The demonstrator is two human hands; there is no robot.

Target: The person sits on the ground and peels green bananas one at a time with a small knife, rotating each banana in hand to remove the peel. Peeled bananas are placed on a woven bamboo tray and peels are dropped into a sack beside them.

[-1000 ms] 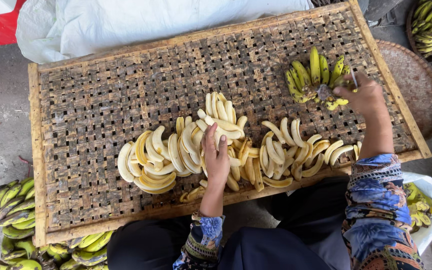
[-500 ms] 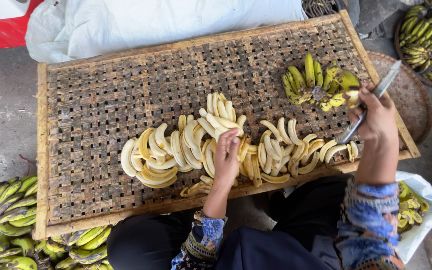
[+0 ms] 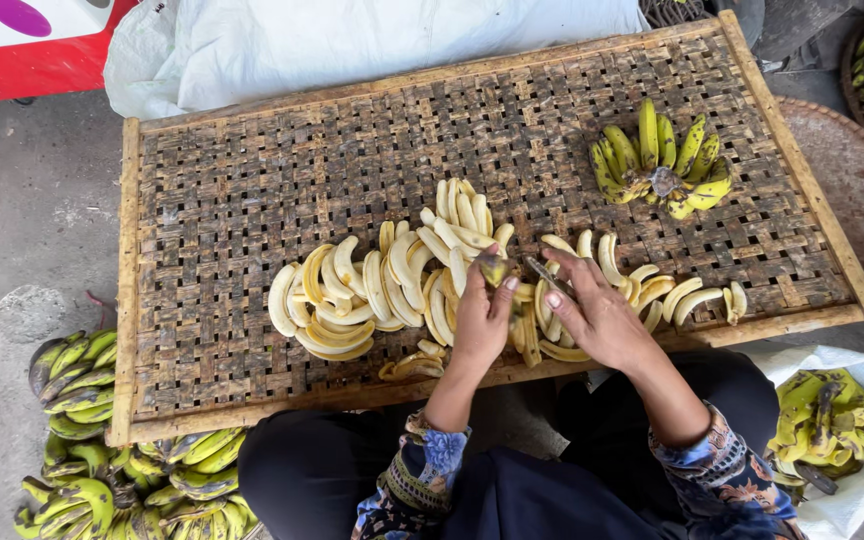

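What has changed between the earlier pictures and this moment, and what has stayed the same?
The right hand came back from the unpeeled bunch at the far right of the woven tray and now works with its knife beside the left hand, which has lifted off the peeled bananas and now holds a small banana. Bunch, rows and tray stayed put.

Woven bamboo table (image 3: 252, 200) with a wooden frame, holding a spread of peeled bananas (image 3: 382, 290) along the near edge (overlapping rows) plus one unpeeled green-yellow bunch (image 3: 657, 160) far right.
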